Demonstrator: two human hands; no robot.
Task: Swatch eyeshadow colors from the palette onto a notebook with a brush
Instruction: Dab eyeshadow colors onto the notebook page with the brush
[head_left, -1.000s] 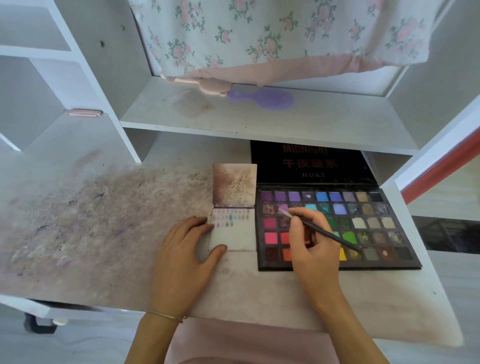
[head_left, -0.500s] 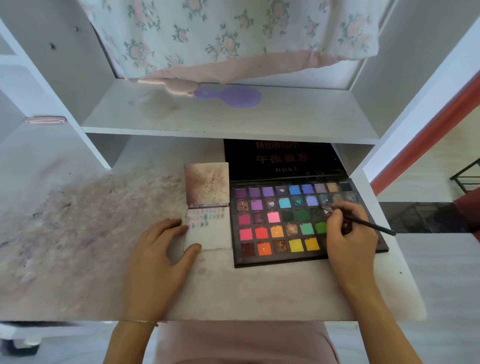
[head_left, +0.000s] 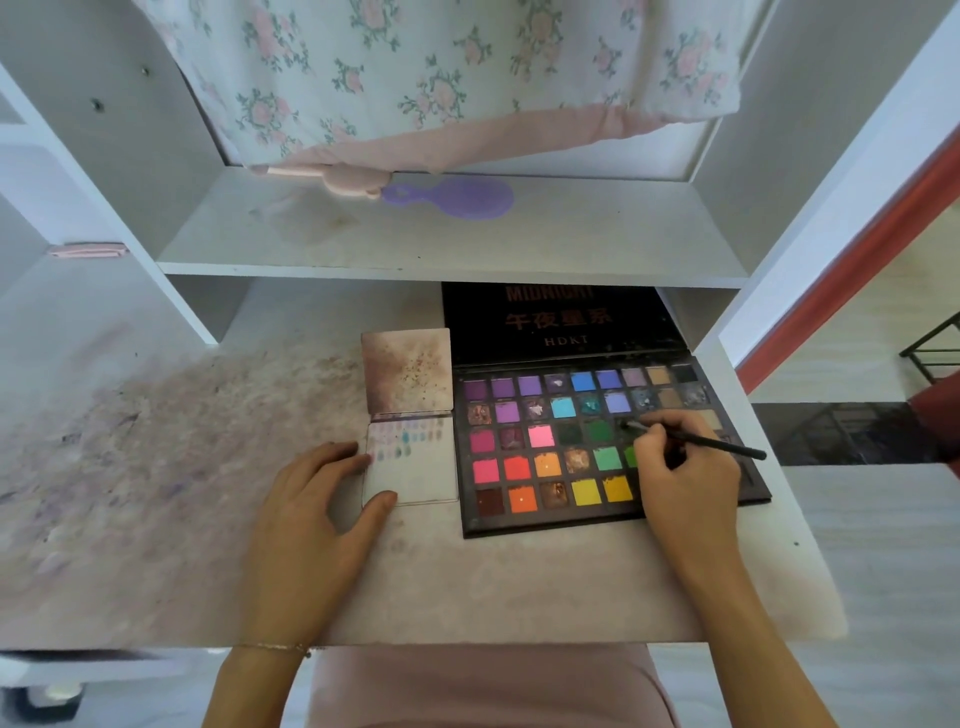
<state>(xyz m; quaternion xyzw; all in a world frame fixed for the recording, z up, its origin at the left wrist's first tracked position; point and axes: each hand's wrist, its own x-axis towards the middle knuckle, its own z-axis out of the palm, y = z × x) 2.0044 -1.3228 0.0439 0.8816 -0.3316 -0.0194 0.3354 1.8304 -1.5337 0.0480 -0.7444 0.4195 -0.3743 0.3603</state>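
A black eyeshadow palette (head_left: 550, 447) with several coloured pans lies open on the desk, its lid (head_left: 556, 322) propped back. Left of it lies a small open notebook (head_left: 415, 478); rows of pale colour swatches mark the top of its page. My left hand (head_left: 317, 514) rests flat on the desk, fingertips and thumb touching the notebook's left edge. My right hand (head_left: 680, 478) pinches a thin black brush (head_left: 706, 441) over the palette's right part, and the brush tip touches a dark green pan in the third row.
The white desk (head_left: 156, 493) is stained with pigment on its left. A shelf (head_left: 447, 244) above the palette carries a purple hairbrush (head_left: 457, 197). Floral fabric (head_left: 441, 78) hangs behind it. The desk's right edge drops to the floor.
My right hand carried the brush from the palette's left-middle pans over to the right, then brought its tip slightly left onto a dark green pan. My left hand stayed on the notebook.
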